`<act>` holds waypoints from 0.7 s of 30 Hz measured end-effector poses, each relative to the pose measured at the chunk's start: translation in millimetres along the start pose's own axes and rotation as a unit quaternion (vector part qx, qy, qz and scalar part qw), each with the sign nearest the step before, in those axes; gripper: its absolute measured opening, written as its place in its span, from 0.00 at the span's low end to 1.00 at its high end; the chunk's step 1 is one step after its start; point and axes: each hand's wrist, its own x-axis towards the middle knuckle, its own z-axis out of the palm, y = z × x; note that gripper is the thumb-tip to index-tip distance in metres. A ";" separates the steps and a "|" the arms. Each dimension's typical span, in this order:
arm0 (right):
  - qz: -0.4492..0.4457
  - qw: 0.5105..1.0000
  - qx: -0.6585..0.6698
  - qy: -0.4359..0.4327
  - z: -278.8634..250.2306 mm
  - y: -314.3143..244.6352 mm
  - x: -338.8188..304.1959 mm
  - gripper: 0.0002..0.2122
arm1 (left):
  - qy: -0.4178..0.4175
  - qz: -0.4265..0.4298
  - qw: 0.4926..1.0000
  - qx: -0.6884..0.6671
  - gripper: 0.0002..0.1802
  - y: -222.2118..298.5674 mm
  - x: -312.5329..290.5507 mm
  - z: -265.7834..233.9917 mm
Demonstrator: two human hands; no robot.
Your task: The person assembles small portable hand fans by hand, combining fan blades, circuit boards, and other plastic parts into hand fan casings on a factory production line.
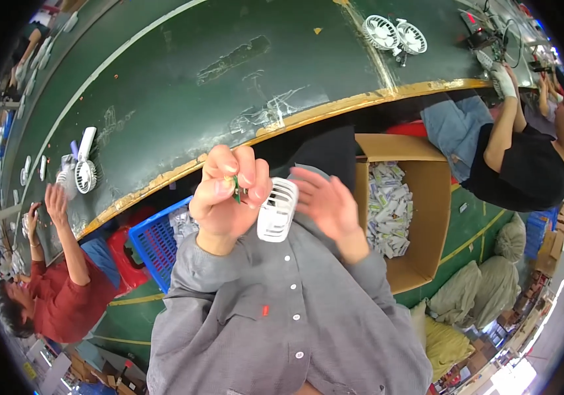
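My left hand (225, 194) is closed in a pinch in front of my chest. Between its thumb and fingers shows a small green circuit board (236, 189). Beside these fingers is a white slotted plastic cover (277, 212); whether the left fingers also bear it or wires link it to the board, I cannot make out. My right hand (329, 205) is just right of the cover, fingers stretched out and apart, slightly smeared by motion. Nothing shows in it, though its fingertips come close to the cover's edge.
A green-topped bench (183, 99) with a worn edge runs ahead. White handheld fans (381, 33) lie at its far right, another fan (86, 174) at left. An open carton (420, 263) of small white packets is at my right, a blue basket (153, 247) at my left. People work on both sides.
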 end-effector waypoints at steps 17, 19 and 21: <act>-0.123 0.992 0.018 0.027 49.1 -48.6 65.8 0.18 | 0.328 0.256 0.145 0.897 0.42 277.7 -60.4 -164.4; -0.245 0.966 -0.051 0.063 38.3 -62.9 81.9 0.08 | 0.398 0.162 0.058 0.901 0.45 324.6 -83.9 -172.3; -0.358 0.864 -0.314 0.163 3.6 -79.8 102.8 0.04 | 0.405 0.056 0.003 0.913 0.47 357.3 -101.6 -192.7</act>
